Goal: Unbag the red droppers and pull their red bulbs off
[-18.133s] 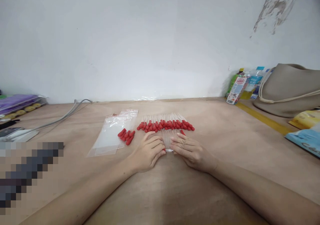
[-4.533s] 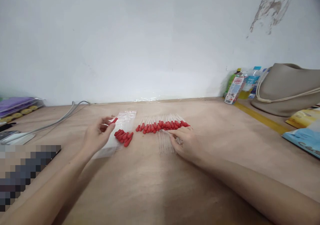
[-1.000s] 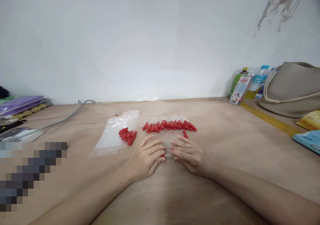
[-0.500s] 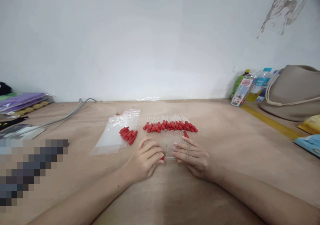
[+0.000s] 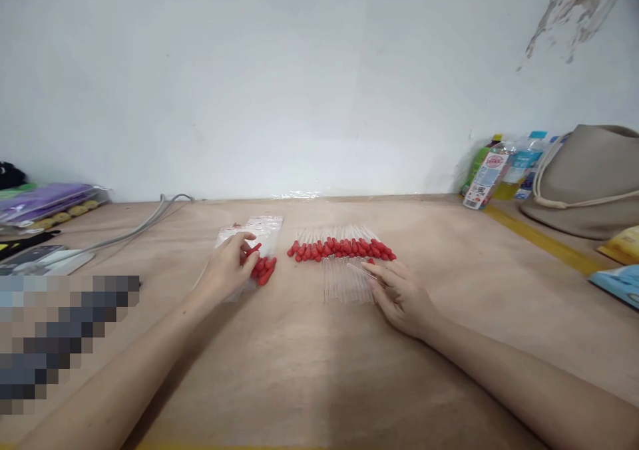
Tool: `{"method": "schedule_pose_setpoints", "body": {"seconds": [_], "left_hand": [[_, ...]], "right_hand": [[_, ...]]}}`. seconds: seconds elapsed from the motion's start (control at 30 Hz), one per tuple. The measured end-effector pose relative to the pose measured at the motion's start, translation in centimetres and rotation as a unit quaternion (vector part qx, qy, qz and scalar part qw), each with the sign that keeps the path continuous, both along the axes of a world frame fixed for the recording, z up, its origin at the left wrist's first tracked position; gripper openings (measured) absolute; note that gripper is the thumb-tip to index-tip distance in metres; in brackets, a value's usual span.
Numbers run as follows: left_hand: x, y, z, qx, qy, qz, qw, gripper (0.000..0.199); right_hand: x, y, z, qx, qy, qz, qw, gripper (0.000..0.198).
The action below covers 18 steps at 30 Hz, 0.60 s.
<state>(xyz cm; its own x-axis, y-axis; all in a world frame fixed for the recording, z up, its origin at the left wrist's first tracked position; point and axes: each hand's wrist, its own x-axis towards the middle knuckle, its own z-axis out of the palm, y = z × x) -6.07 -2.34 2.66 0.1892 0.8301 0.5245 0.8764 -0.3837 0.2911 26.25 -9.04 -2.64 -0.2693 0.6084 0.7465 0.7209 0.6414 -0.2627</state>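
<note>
My left hand (image 5: 228, 265) is at a small heap of red rubber bulbs (image 5: 266, 273), lying partly on clear plastic bags (image 5: 267, 227). Its thumb and index finger are around one red bulb (image 5: 253, 249), raised slightly above the rest. In my right hand (image 5: 403, 297) a thin clear tube (image 5: 357, 268) is pinched, its free end pointing left. Beneath it several clear tubes (image 5: 342, 287) lie side by side. Just beyond them is a row of droppers (image 5: 344, 245), their red bulbs toward me. A bit of red shows by my right fingertips, partly hidden.
At the back right stand bottles (image 5: 522, 164), a carton (image 5: 486, 180) and a grey-beige bag (image 5: 589, 177). Packets (image 5: 619, 283) lie at the right edge. A grey cable (image 5: 130, 237) and purple packages (image 5: 44, 204) are on the left. A white wall closes off the back.
My left hand has moved left from the tubes to the red bulb heap. My right hand has shifted slightly up and right, now showing a tilted tube.
</note>
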Motion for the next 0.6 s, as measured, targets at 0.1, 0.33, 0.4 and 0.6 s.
{"method": "schedule_pose_setpoints", "body": {"seconds": [0.1,0.33,0.4,0.6], "left_hand": [[0.1,0.2,-0.5,-0.012,0.012,0.010,1.000,0.014],[0.2,0.3,-1.0,0.008,0.026,0.028,0.999,0.020],[0.3,0.3,-1.0,0.003,0.025,0.022,0.999,0.024],[0.4,-0.3,-0.4,0.039,-0.017,0.024,0.999,0.025]], "right_hand": [[-0.1,-0.1,0.2,-0.007,0.002,-0.014,1.000,0.021],[-2.8,0.7,1.1,0.043,-0.046,-0.040,0.997,0.022],[-3.8,1.3,1.3,0.052,-0.068,-0.060,0.995,0.021],[-5.6,2.3,1.6,0.005,-0.121,-0.114,0.986,0.018]]}}
